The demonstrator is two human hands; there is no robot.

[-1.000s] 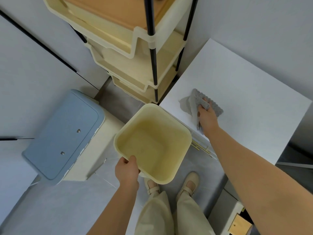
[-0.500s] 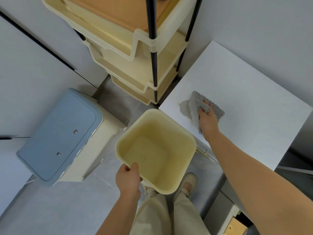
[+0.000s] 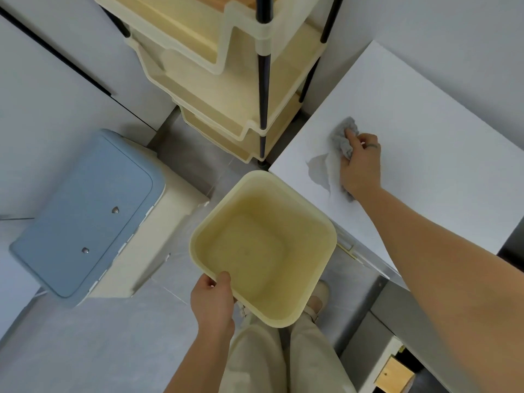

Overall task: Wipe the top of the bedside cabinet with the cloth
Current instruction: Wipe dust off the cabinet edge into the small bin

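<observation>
Fingers of the left hand (image 3: 212,302) curl over the near rim of a cream bin (image 3: 196,251) held above the floor, while farther off the right hand (image 3: 360,165) presses the bunched grey cloth (image 3: 341,139), gripped tightly, onto the bedside cabinet (image 3: 425,123) top near its front left corner.

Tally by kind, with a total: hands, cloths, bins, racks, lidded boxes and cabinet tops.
Hands: 2, left hand, right hand
Grey cloth: 1
Cream bin: 1
Tiered rack: 1
Blue-lidded box: 1
Bedside cabinet top: 1
Total: 7
</observation>
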